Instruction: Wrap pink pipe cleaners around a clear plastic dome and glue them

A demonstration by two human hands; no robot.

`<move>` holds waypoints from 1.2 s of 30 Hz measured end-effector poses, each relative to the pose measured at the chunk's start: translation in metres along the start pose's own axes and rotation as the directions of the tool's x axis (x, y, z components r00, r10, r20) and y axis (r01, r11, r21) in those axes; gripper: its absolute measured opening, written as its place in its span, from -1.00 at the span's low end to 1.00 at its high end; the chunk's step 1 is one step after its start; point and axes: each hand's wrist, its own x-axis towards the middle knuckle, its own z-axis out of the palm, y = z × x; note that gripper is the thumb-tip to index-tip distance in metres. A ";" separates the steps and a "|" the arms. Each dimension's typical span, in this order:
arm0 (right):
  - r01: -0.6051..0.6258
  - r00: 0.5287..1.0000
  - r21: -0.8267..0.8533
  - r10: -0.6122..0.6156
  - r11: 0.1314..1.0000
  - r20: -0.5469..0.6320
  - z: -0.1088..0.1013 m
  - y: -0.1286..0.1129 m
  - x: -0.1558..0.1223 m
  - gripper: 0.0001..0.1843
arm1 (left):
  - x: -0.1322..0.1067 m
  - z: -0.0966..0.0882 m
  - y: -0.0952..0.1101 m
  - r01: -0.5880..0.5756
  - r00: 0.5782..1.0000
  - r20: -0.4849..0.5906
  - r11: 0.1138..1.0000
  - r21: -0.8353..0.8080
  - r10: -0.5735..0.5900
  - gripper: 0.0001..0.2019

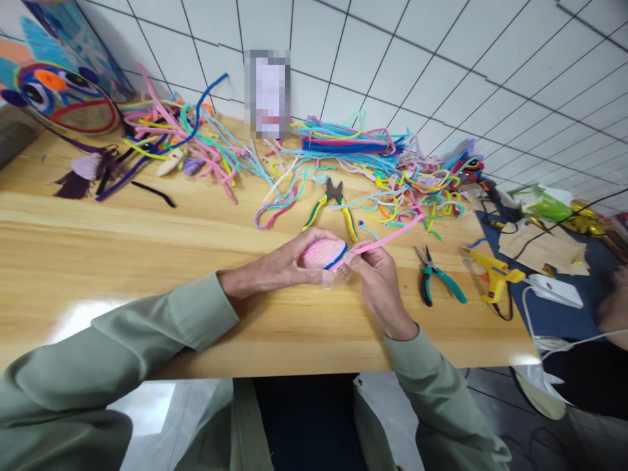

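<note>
A pink oval craft piece (321, 254) with a dark blue band along its right edge rests in my left hand (289, 261), whose thumb and fingers wrap round it. Between the fingertips of my right hand (375, 271) is a pink pipe cleaner (392, 234), pinched close to the blue band and sticking out up to the right. Something clear and shiny, perhaps plastic, shows below the piece; I cannot make out what it is. Just beyond my hands lie yellow-green pliers (335, 193), jaws pointing away. Right of my right hand are teal-handled long-nose pliers (436, 278).
Loose pipe cleaners (196, 131) pile up at the back left, with bundled ones (348, 144) by the tiled wall. A phone (269, 98) leans there. To the right are a yellow glue gun (495, 271), a white device (557, 290) and cables. Another person's arm (613, 307) shows at the right edge.
</note>
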 end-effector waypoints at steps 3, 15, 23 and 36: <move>0.000 1.000 -0.019 0.000 1.000 0.018 0.001 0.001 -0.003 -0.77 | -0.001 0.007 0.001 0.040 0.995 -0.086 0.997 -0.064 -0.046 -0.45; -0.009 0.998 0.035 0.006 0.999 0.069 -0.007 -0.001 -0.001 -0.79 | 0.000 0.006 -0.016 -0.178 0.972 -0.131 0.977 0.120 0.193 -0.37; -0.114 0.988 0.092 0.103 0.989 0.115 -0.007 -0.001 -0.001 -0.68 | 0.002 -0.003 -0.003 -0.170 0.985 0.016 0.977 0.129 0.170 -0.42; -0.116 0.990 0.133 0.105 0.984 0.092 -0.006 -0.004 -0.002 -0.68 | -0.001 0.002 -0.010 -0.243 0.968 -0.036 0.967 0.078 0.246 -0.45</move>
